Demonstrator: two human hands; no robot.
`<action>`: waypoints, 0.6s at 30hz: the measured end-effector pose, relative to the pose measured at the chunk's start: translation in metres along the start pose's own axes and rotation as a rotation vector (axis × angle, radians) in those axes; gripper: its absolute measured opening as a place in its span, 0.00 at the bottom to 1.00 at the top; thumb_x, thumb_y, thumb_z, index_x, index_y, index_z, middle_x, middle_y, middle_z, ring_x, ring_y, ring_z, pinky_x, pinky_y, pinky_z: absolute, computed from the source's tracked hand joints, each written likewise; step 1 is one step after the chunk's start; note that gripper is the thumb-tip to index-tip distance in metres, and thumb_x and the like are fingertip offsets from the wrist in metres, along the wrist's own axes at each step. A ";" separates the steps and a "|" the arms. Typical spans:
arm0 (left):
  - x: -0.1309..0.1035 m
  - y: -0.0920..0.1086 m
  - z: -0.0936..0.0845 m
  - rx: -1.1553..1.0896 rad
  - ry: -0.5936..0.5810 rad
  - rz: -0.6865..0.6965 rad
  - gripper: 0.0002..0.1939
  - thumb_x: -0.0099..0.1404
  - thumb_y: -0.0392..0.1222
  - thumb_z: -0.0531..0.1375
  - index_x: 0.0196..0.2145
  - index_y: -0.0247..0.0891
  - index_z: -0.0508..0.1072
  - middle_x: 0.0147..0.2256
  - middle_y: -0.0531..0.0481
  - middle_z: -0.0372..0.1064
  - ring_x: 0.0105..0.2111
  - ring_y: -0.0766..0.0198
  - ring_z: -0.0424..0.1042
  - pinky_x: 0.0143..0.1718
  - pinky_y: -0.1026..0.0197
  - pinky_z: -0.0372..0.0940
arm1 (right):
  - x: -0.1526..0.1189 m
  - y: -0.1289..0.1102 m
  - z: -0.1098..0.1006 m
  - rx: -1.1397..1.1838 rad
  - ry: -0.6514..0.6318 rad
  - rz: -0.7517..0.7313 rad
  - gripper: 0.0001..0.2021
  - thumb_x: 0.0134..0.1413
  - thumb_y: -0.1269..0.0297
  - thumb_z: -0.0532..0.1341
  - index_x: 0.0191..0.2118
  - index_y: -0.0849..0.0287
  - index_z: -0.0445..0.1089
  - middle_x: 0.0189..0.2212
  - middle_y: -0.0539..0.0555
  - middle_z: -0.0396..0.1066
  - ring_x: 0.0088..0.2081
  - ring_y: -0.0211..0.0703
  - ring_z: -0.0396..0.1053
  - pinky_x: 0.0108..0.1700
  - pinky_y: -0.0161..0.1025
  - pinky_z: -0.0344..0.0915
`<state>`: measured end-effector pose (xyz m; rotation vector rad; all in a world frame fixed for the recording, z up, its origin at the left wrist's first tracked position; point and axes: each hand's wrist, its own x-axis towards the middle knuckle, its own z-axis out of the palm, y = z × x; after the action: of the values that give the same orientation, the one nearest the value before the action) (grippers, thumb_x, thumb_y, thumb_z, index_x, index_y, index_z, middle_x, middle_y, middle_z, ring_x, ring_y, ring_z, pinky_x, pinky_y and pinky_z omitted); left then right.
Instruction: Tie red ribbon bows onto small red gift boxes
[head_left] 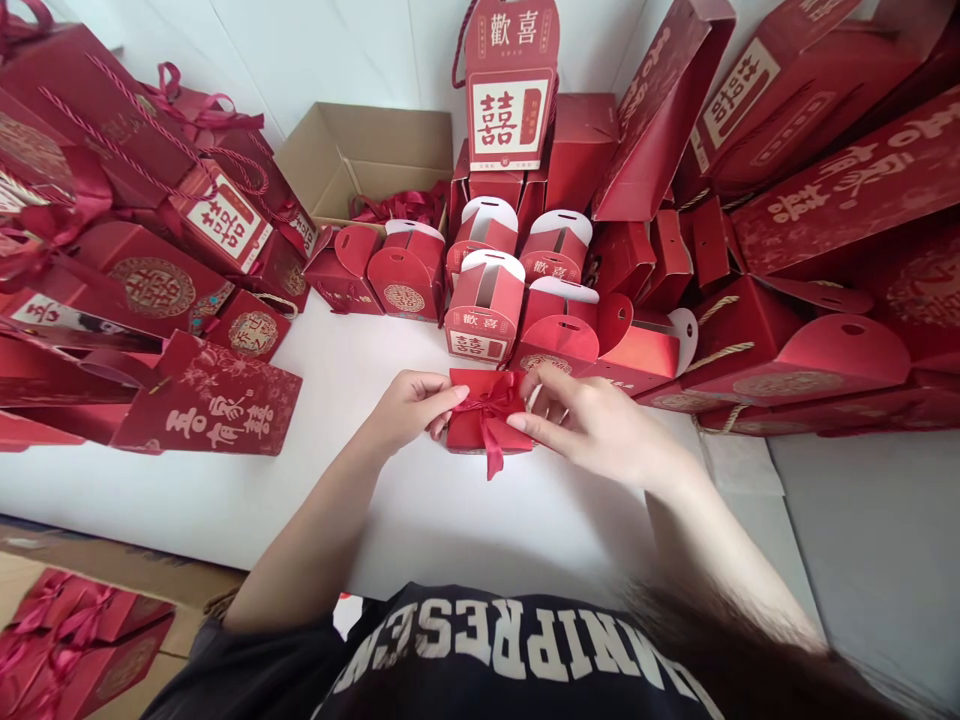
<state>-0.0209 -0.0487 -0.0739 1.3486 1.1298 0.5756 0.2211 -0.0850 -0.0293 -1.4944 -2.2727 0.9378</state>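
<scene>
A small red box [466,436] sits on the white table [450,520] in front of me, with a red ribbon [491,408] tied in a bow across its top. My left hand [416,405] is closed at the box's left side, its thumb and fingers on the ribbon's left loop. From the right, my right hand [585,420] reaches over the bow, its thumb and curled fingers pinching the ribbon's right loop. One ribbon tail hangs down over the front of the box.
Several small red boxes [486,300] stand just beyond my hands. Larger red gift boxes crowd the left [225,400] and right [802,350]. An open cardboard carton [315,160] with ribbons stands at the back. Ribboned boxes [112,650] lie at the lower left.
</scene>
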 end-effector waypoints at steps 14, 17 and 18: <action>0.001 -0.007 0.011 0.074 0.123 0.129 0.27 0.62 0.48 0.62 0.14 0.36 0.55 0.13 0.57 0.54 0.16 0.73 0.54 0.19 0.66 0.52 | 0.013 -0.004 0.042 -0.378 0.263 -0.160 0.10 0.68 0.69 0.50 0.40 0.58 0.67 0.36 0.54 0.72 0.29 0.39 0.65 0.26 0.38 0.48; 0.000 -0.009 0.014 0.107 0.139 0.145 0.28 0.63 0.48 0.62 0.14 0.36 0.54 0.13 0.57 0.53 0.16 0.73 0.54 0.18 0.66 0.51 | 0.014 -0.006 0.040 -0.185 0.213 -0.052 0.09 0.70 0.65 0.49 0.39 0.58 0.64 0.35 0.53 0.71 0.29 0.39 0.66 0.28 0.36 0.52; 0.000 -0.009 0.015 0.122 0.146 0.154 0.28 0.63 0.48 0.61 0.14 0.36 0.53 0.13 0.57 0.53 0.16 0.73 0.53 0.18 0.66 0.50 | 0.014 -0.007 0.039 -0.133 0.197 -0.023 0.08 0.69 0.64 0.50 0.39 0.58 0.63 0.34 0.53 0.71 0.29 0.39 0.66 0.29 0.36 0.53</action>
<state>-0.0105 -0.0573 -0.0851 1.5279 1.2009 0.7361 0.1888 -0.0886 -0.0566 -1.5358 -2.2405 0.6129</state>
